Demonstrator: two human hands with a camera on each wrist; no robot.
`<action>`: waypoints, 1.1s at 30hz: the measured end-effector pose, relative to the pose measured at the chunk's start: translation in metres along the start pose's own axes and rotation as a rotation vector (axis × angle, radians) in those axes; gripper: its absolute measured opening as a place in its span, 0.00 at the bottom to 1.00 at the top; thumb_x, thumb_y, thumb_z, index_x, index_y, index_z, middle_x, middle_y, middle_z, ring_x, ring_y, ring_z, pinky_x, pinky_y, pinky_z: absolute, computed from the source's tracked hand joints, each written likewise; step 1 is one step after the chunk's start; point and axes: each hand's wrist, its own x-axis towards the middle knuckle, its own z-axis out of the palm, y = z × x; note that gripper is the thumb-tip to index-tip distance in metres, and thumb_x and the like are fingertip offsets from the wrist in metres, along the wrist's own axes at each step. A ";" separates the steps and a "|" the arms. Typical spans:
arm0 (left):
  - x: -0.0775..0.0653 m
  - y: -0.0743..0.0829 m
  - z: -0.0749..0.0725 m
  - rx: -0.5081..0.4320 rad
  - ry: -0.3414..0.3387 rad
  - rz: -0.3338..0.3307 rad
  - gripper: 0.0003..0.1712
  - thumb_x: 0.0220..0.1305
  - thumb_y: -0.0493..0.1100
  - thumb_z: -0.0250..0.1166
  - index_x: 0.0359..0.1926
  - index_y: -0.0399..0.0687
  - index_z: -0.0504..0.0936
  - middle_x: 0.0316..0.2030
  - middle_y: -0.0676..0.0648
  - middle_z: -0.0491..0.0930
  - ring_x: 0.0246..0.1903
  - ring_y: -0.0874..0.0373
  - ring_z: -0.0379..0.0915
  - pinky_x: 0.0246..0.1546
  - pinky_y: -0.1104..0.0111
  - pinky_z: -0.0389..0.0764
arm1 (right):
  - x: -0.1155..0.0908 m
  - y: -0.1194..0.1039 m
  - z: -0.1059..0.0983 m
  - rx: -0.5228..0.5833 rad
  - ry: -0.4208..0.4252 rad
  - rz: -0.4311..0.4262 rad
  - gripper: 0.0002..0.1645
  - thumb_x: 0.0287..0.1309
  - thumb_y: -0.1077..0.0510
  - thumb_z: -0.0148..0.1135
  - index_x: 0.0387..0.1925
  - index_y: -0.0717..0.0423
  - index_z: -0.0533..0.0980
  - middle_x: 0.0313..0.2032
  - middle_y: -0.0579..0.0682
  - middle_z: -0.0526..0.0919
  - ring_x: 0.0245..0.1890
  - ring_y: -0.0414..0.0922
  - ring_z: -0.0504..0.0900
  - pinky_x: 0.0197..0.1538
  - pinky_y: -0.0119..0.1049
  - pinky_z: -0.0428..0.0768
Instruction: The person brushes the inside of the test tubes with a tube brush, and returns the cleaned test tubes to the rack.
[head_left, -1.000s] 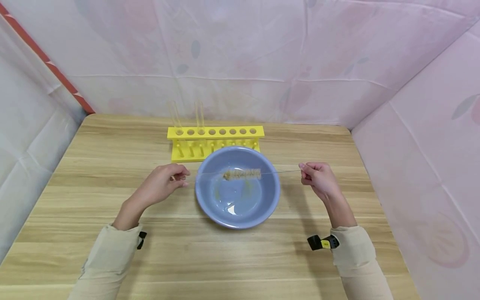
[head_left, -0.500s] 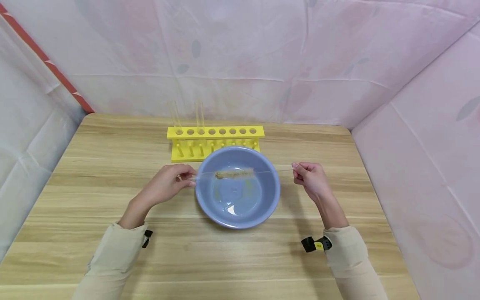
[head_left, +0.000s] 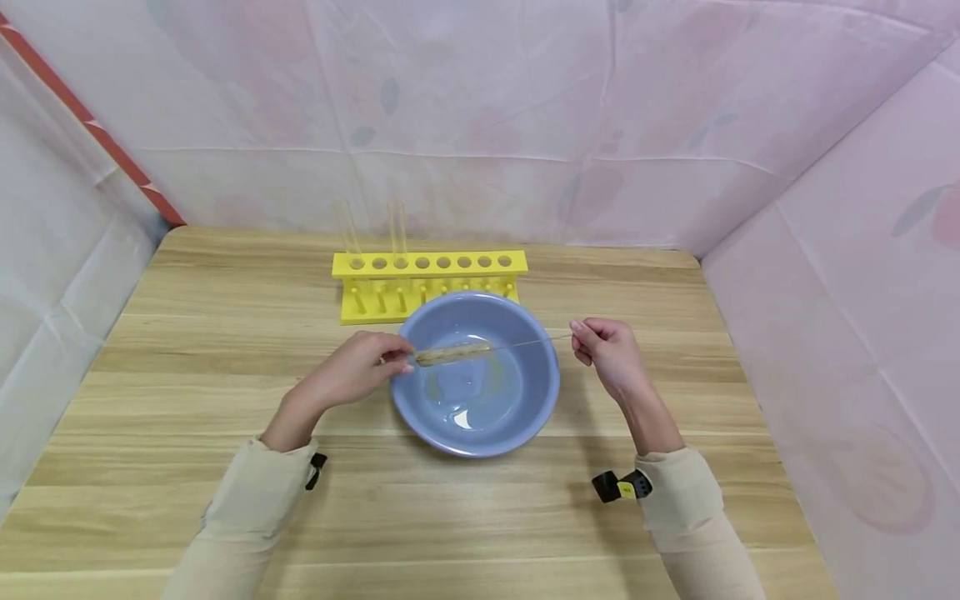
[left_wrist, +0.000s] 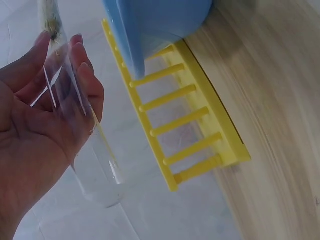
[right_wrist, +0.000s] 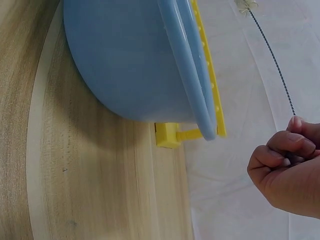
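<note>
Over the blue basin, my left hand holds a clear glass test tube between thumb and fingers, lying nearly level. In the left wrist view its rounded closed end sticks out below the palm. A test tube brush with pale bristles lies inside the tube, its tip close to the left fingertips. My right hand pinches the far end of the brush's thin twisted wire handle, out past the basin's right rim.
Behind the basin stands a yellow test tube rack, partly hidden by it. Two clear test tubes, including the one farther right, stand in its left part. A wooden table lies beneath, with pale patterned cloth hung around the back and sides.
My left hand has moved right with the tube and my right hand left with the brush wire, so they are closer together. The bristles now sit nearer the left fingers.
</note>
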 end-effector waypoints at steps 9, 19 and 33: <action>0.009 0.008 0.005 -0.029 -0.100 -0.009 0.10 0.62 0.36 0.59 0.41 0.32 0.79 0.28 0.46 0.78 0.25 0.62 0.68 0.26 0.72 0.74 | 0.000 0.001 0.009 -0.031 -0.082 -0.099 0.18 0.61 0.67 0.53 0.18 0.78 0.68 0.14 0.46 0.68 0.14 0.37 0.63 0.20 0.26 0.62; 0.021 0.019 0.011 0.020 -0.052 0.012 0.08 0.61 0.37 0.61 0.38 0.35 0.79 0.26 0.49 0.76 0.25 0.62 0.68 0.26 0.72 0.73 | 0.000 -0.003 0.030 -0.060 -0.151 -0.079 0.19 0.61 0.66 0.53 0.18 0.75 0.69 0.13 0.47 0.65 0.14 0.38 0.61 0.19 0.27 0.59; 0.026 0.029 0.017 0.132 0.063 -0.030 0.09 0.56 0.36 0.65 0.38 0.34 0.79 0.30 0.46 0.78 0.29 0.57 0.71 0.30 0.69 0.75 | -0.001 -0.011 0.048 0.039 -0.199 0.120 0.23 0.64 0.64 0.50 0.13 0.68 0.66 0.11 0.45 0.62 0.12 0.37 0.57 0.18 0.27 0.56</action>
